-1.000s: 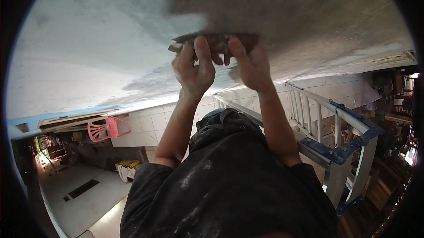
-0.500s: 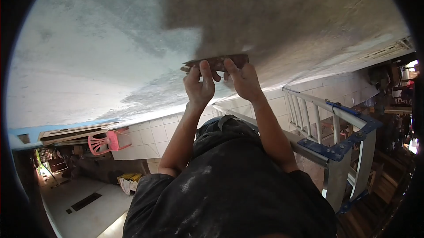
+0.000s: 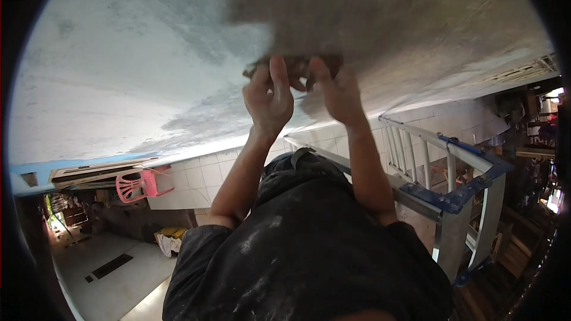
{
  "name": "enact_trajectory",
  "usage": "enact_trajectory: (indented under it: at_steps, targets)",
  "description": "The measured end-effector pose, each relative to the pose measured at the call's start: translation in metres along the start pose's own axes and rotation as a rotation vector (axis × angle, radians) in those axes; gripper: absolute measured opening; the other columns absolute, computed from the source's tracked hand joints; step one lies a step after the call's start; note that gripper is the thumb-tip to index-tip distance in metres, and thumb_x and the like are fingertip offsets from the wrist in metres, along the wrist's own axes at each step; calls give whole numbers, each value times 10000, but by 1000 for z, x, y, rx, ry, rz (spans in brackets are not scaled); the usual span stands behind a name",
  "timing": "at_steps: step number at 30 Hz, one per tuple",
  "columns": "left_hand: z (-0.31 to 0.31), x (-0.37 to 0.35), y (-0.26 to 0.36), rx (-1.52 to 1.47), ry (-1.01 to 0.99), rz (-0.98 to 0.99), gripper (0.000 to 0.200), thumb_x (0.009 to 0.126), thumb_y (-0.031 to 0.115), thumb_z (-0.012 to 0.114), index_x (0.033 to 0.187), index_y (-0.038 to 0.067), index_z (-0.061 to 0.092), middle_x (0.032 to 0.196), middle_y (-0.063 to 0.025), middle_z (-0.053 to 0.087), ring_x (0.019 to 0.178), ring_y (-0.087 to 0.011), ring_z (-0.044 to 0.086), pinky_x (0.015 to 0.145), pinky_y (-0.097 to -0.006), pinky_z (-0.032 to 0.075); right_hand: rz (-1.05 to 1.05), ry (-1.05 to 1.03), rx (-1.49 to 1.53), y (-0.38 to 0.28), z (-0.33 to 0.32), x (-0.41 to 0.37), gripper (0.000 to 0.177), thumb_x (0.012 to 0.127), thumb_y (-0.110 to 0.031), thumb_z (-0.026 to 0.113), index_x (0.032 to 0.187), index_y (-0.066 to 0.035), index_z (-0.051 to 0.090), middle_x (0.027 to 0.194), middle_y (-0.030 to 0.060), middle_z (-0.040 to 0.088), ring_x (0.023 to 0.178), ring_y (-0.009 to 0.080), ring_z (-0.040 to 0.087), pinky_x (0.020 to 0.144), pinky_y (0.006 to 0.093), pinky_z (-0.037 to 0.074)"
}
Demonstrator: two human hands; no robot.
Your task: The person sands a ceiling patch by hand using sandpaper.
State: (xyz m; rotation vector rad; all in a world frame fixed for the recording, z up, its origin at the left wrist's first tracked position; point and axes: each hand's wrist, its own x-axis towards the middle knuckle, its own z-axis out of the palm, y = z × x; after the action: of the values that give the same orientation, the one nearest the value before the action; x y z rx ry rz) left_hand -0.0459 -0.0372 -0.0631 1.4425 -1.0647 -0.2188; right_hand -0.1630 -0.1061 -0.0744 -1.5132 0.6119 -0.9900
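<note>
Both my hands press a flat brown wooden float (image 3: 294,62) against a grey plastered surface (image 3: 386,17) overhead. My left hand (image 3: 269,98) grips the float's left part and my right hand (image 3: 338,92) grips its right part, thumbs pointing up. The float is blurred and mostly hidden behind my fingers. Dark wet plaster covers the area above and to the right of the float; the area to the left (image 3: 119,71) is paler and drier. My arms reach up from my black, plaster-spattered shirt (image 3: 309,249).
An aluminium ladder with blue brackets (image 3: 458,193) stands close at the right. A white tiled wall (image 3: 208,175) runs behind my arms. A pink plastic chair (image 3: 143,183) is at the left, a floor with a dark grate (image 3: 110,266) at the lower left, and clutter at the far right.
Half a second ago the float sat lower on the surface; both hands have since pushed it back up into the dark wet patch. The view has shifted slightly.
</note>
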Motion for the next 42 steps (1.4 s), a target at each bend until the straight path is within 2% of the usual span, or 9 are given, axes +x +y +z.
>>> enact_trajectory:
  at_steps: [3,8,15,19,20,23,27,35,42]
  targets:
    - [4,21,44,-116,23,10,402,1021,289,431,849,-39,589,703,-107,680,526,-119,628,480,-229,470,-72,-45,67,-19,-8,17,368,977,-359,524,938,-10,634,728,20,603,656,80,532,592,273,439]
    - [16,-15,-27,45,5,62,379,1016,274,442,800,3,594,616,-59,661,492,-99,611,458,-234,449,23,-19,101,34,-8,-3,333,977,-331,535,918,-19,636,725,12,600,654,81,543,585,263,441]
    - [16,15,26,-194,86,47,363,1013,278,452,816,2,580,646,-75,672,487,-107,612,447,-235,448,-60,-1,38,-21,-9,14,335,968,-334,552,896,-17,636,687,-9,578,640,66,519,573,260,423]
    - [17,-16,-25,16,57,66,347,1021,276,422,892,-11,567,702,-77,686,501,-105,617,468,-231,462,-27,34,106,23,0,0,327,971,-311,547,963,1,646,750,10,610,610,70,507,549,246,419]
    - [19,-23,-37,-43,107,44,321,987,175,502,711,18,550,560,-70,637,495,-127,642,438,-244,463,44,39,84,26,4,-8,328,972,-307,543,949,4,645,751,12,610,613,72,511,552,250,424]
    - [5,-13,-26,75,118,76,328,986,179,505,705,17,553,555,-69,635,498,-125,641,443,-233,455,-4,-21,55,10,12,3,330,975,-299,537,932,12,639,751,14,613,609,76,515,556,259,431]
    - [-21,19,24,-63,199,50,466,1031,326,378,817,-15,612,668,-80,681,495,-121,621,430,-216,453,-22,-117,-70,-53,26,21,306,974,-266,538,941,21,637,773,29,633,641,86,537,577,261,441]
    - [-27,-6,-19,-6,199,-4,360,1011,245,451,766,13,575,548,-64,632,472,-101,611,418,-233,436,52,-237,-70,-12,29,13,325,971,-300,537,981,3,652,777,66,669,662,95,569,591,278,455]
    - [-32,-4,-20,10,285,19,523,1024,397,355,802,-7,601,657,-79,656,422,-86,543,381,-206,406,-47,-249,11,-12,45,18,331,981,-281,521,872,10,636,720,47,622,610,90,529,564,266,424]
